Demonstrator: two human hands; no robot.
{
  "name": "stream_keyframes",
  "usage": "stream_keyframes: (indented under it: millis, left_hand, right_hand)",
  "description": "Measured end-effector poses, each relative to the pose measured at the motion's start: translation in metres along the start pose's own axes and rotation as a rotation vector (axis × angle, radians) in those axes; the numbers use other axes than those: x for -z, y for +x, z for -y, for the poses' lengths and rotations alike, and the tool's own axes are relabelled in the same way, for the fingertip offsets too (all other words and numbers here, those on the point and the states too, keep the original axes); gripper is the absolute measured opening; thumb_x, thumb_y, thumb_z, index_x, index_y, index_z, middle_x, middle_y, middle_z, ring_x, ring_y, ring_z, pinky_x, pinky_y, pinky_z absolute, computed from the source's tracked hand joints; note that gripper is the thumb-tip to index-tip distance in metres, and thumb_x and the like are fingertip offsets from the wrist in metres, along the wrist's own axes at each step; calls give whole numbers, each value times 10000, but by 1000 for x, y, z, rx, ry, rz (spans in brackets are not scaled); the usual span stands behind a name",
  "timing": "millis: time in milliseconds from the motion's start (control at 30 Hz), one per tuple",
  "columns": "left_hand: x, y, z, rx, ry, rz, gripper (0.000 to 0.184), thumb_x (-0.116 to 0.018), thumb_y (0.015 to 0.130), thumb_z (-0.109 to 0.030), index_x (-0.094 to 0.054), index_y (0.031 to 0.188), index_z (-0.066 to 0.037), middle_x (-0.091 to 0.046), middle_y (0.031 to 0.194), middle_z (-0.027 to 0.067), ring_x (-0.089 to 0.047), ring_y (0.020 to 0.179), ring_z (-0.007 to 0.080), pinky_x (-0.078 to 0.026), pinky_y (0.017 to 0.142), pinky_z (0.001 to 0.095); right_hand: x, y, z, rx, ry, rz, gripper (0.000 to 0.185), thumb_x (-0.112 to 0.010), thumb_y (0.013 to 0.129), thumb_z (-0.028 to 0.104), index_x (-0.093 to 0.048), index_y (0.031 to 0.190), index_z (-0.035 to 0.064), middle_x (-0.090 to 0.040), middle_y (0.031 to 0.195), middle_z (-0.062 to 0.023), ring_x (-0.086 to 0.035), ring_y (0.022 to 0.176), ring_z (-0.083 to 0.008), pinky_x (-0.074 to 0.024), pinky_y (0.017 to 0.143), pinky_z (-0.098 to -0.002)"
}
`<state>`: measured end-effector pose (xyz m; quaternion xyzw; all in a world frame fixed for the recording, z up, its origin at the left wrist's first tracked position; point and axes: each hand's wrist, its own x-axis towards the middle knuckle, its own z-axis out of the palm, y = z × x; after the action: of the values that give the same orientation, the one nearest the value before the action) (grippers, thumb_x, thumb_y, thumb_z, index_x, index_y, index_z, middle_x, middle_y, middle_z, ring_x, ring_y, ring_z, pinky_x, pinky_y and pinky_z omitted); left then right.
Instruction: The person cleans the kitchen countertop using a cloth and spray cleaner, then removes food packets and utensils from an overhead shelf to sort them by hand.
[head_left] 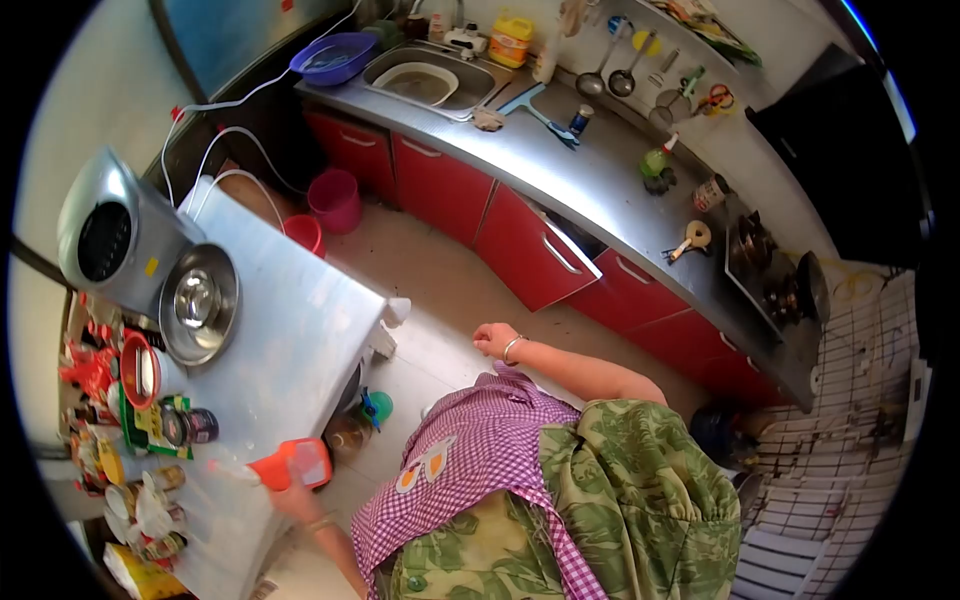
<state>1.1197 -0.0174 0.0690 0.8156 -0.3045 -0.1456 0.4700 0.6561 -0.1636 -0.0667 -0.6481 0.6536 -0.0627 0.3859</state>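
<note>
Beside the near edge of the pale-topped table [290, 330], the left hand [293, 500] is closed around an orange-red plastic bottle [312, 462], whose pale end points in over the tabletop; the right hand [493, 339] is apart from it, out past the table's edge above the floor, fingers curled, though I cannot tell whether they hold anything. The likeliest trouble is a slip; a loose one-handed grip could drop the bottle off the table's edge, and if its pale end is open, a tilt could drip onto the tabletop. A wide sweep inward might knock the dark-lidded jar [190, 427] farther in on the table; across the floor from the table, the red cabinet door [530, 250] stands ajar, so a careless step back could catch a leg on it.
</note>
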Motion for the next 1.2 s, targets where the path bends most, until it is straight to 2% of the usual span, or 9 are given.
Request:
stream_keyframes:
  millis: [100,167,300,600,667,733,867,1067,1200]
  left_hand:
    - [-64,-23,-37,-26,-118,145,389,-784,753,-105,-614,1049,83,-677,1000,150,-645,847,208,-521,778,349]
    - [-114,-36,-41,10,-509,283,372,-779,748,-76,-621,1049,72,-672,1017,140,-642,869,206,-524,797,340]
    - [-167,-82,-145,-99,-405,419,364,-763,747,-45,-622,1063,69,-666,1026,129,-638,898,203,-523,831,336]
    - [-303,-166,-229,-245,-511,691,353,-763,745,-64,-626,1036,82,-667,1021,120,-638,880,190,-517,824,334]
    - [-324,-186,-249,-328,-355,715,363,-770,741,-63,-621,1041,77,-665,1030,122,-638,889,192,-516,828,335]
    - [-345,-212,-275,-430,-326,685,383,-782,731,-52,-612,1053,66,-662,1044,129,-638,913,191,-512,845,330]
    - [-403,-234,-284,-396,-356,894,389,-780,736,-33,-614,1073,67,-664,1060,133,-639,935,180,-509,866,315]
    - [-487,-255,-329,-462,-402,1059,359,-779,740,-39,-634,1055,52,-676,1008,87,-635,903,146,-508,849,300]
    - [-557,-264,-363,-559,-368,1102,337,-792,728,-69,-662,1026,18,-682,952,53,-626,872,123,-508,819,295]
  right_hand:
    - [18,-9,-14,-42,93,-53,275,-612,861,224,-645,1028,8,-703,906,-113,-694,717,-181,-542,722,-307]
    - [31,-20,-48,-42,178,-117,281,-618,859,228,-646,1030,7,-701,918,-115,-694,714,-177,-543,712,-304]
    - [72,-52,-115,-206,307,-292,274,-628,855,218,-647,1022,3,-695,909,-118,-692,715,-178,-545,690,-306]
    - [136,-133,-305,-514,541,-759,185,-645,849,160,-651,982,32,-672,830,-80,-681,690,-161,-532,621,-285]
    - [154,-149,-339,-568,554,-815,176,-644,852,159,-646,979,37,-668,821,-72,-672,663,-145,-523,610,-280]
    - [165,-155,-379,-576,516,-921,177,-647,851,161,-643,982,42,-666,799,-59,-657,631,-130,-505,557,-271]
    - [201,-156,-421,-592,510,-1105,212,-657,844,161,-638,1012,33,-670,777,-64,-650,633,-124,-495,519,-269]
    - [276,-123,-445,-900,238,-1187,487,-728,765,308,-592,1132,18,-680,918,-159,-663,833,-275,-522,764,-384]
    - [328,-93,-444,-1077,284,-1115,655,-771,688,408,-548,1165,20,-624,1042,-199,-605,996,-352,-492,868,-413]
